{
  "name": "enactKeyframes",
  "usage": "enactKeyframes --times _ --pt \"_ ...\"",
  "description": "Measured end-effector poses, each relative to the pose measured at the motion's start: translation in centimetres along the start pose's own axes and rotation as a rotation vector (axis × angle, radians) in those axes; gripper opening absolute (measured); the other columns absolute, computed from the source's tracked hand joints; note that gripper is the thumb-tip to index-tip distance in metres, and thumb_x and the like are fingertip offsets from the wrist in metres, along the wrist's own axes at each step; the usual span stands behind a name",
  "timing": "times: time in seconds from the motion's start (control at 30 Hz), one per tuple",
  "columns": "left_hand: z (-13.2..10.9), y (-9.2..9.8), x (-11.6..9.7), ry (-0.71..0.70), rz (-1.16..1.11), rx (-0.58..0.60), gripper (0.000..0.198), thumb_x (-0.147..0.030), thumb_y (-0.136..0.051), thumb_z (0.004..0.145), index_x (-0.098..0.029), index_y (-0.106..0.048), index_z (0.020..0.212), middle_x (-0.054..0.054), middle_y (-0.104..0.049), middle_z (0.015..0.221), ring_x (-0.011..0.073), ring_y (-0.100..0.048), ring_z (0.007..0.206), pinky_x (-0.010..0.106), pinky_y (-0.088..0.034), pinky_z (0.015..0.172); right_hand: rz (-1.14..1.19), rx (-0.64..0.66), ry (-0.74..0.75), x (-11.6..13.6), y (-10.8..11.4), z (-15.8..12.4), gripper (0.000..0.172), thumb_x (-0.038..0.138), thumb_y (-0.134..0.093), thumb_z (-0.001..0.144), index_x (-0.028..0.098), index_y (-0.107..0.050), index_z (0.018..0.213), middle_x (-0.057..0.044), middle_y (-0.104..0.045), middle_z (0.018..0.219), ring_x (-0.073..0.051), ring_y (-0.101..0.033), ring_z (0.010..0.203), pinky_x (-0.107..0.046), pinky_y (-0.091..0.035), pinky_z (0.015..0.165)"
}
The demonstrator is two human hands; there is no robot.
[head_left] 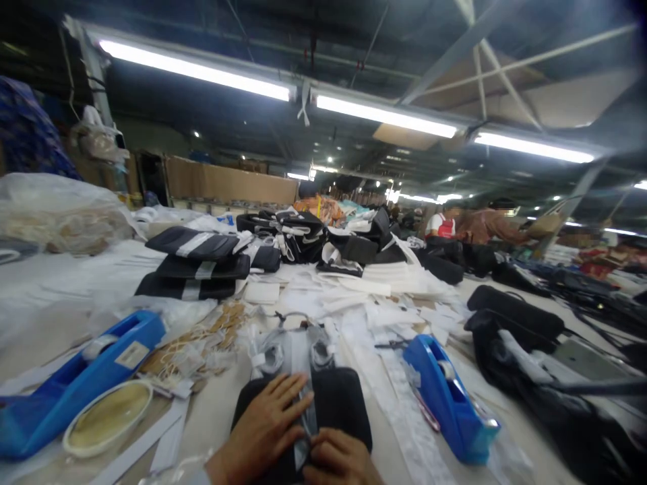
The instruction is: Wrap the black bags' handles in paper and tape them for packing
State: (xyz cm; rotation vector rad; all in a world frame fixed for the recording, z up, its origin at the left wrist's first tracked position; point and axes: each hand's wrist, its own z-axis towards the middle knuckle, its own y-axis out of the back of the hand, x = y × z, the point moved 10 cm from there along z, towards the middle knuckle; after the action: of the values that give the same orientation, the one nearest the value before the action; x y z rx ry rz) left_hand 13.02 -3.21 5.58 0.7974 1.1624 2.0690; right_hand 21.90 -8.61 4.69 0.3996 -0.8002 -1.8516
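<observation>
Surface (212,421) carries a blue tape dispenser (81,384) and another (447,397), either side of a black pad (338,404) at the near edge. Left hand (260,424) lies open, fingers spread, on pad; right hand (341,461) curls closed on a clear plastic strip (306,417).

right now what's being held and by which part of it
The right hand seems to pinch the lower end of a narrow clear plastic strip on a black padded fabric piece; the left hand lies spread on that piece, apparently not gripping.
</observation>
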Motion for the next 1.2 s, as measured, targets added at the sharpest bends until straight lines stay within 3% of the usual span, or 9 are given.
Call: enactKeyframes --times 0.03,0.07,0.17,0.27,0.37,0.47,0.63,0.8,1.2 --pt "0.0 -0.1 0.0 0.016 -0.044 0.031 0.056 -0.039 -0.061 0.088 -0.027 -0.044 0.140 0.009 -0.044 0.147 0.0254 -0.046 0.132 0.045 -0.046 0.106 0.045 0.043 0.019 1.0 1.0 -0.5 0.023 0.018 -0.049 0.091 0.021 -0.069 0.102 -0.006 -0.066 0.075 -0.018 -0.064 0.080 -0.029 -0.057 0.071" --pt "0.1 -0.3 -0.1 0.025 -0.086 0.059 0.053 -0.039 -0.057 0.090 -0.026 -0.044 0.140 0.009 -0.043 0.148 0.0251 -0.044 0.134 0.047 -0.043 0.108 0.057 0.086 -0.087 0.7 1.9 -1.2 0.026 0.014 -0.046 0.091 0.016 -0.067 0.107 -0.009 -0.066 0.084 -0.021 -0.062 0.090 -0.034 -0.057 0.078" --pt "0.3 -1.2 0.0 0.057 -0.167 0.109 0.050 -0.040 -0.050 0.094 -0.025 -0.043 0.141 0.010 -0.038 0.151 0.0248 -0.038 0.138 0.048 -0.035 0.113 0.049 0.210 -0.204 1.2 3.7 -3.6 0.037 0.006 -0.041 0.089 0.013 -0.060 0.121 -0.013 -0.065 0.107 -0.024 -0.054 0.111 -0.045 -0.051 0.094" --pt "0.4 -1.8 0.0 0.066 -0.191 0.113 0.048 -0.040 -0.048 0.095 -0.025 -0.043 0.141 0.010 -0.036 0.152 0.0243 -0.035 0.140 0.047 -0.032 0.115 -0.003 0.364 -0.213 2.3 2.9 -5.9 0.052 0.005 -0.043 0.086 0.014 -0.048 0.137 -0.013 -0.054 0.132 -0.027 -0.042 0.127 -0.053 -0.039 0.108" --pt "0.5 -1.4 -0.1 0.065 -0.183 0.094 0.048 -0.039 -0.050 0.094 -0.024 -0.044 0.140 0.010 -0.038 0.152 0.0246 -0.035 0.140 0.047 -0.031 0.115 -0.067 0.385 -0.192 3.3 1.3 -7.1 0.059 0.002 -0.041 0.085 0.019 -0.043 0.142 -0.011 -0.045 0.143 -0.027 -0.036 0.132 -0.054 -0.036 0.110" --pt "0.6 -1.0 -0.3 0.061 -0.147 0.086 0.047 -0.038 -0.051 0.094 -0.023 -0.046 0.139 0.011 -0.038 0.151 0.0255 -0.033 0.141 0.046 -0.031 0.115 -0.100 0.256 -0.195 3.7 0.8 -6.7 0.050 0.003 -0.041 0.089 0.022 -0.052 0.134 -0.011 -0.048 0.140 -0.026 -0.041 0.128 -0.051 -0.044 0.102" --pt "0.6 -1.3 -0.8 0.056 -0.150 0.104 0.046 -0.033 -0.050 0.095 -0.020 -0.045 0.139 0.010 -0.039 0.151 0.0235 -0.033 0.141 0.044 -0.030 0.116 0.019 0.100 -0.151 4.8 1.5 -4.7 0.023 0.008 -0.046 0.093 0.014 -0.063 0.107 -0.011 -0.065 0.112 -0.022 -0.054 0.110 -0.043 -0.051 0.094" --pt "0.2 -1.9 -1.3 0.076 -0.202 0.108 0.048 -0.027 -0.044 0.097 -0.017 -0.038 0.144 0.009 -0.035 0.153 0.0200 -0.030 0.143 0.040 -0.030 0.117 0.099 0.106 -0.140 6.1 2.5 -3.6 0.019 0.008 -0.047 0.093 0.012 -0.063 0.102 -0.011 -0.068 0.107 -0.022 -0.058 0.107 -0.039 -0.052 0.091" --pt "0.1 -1.7 -1.1 0.099 -0.295 0.103 0.052 -0.041 -0.047 0.095 -0.019 -0.042 0.142 0.010 -0.035 0.153 0.0226 -0.032 0.142 0.043 -0.031 0.116 0.145 0.000 -0.215 8.2 2.6 -2.3 0.020 0.010 -0.045 0.093 0.015 -0.064 0.099 -0.007 -0.072 0.097 -0.017 -0.066 0.094 -0.031 -0.053 0.079"
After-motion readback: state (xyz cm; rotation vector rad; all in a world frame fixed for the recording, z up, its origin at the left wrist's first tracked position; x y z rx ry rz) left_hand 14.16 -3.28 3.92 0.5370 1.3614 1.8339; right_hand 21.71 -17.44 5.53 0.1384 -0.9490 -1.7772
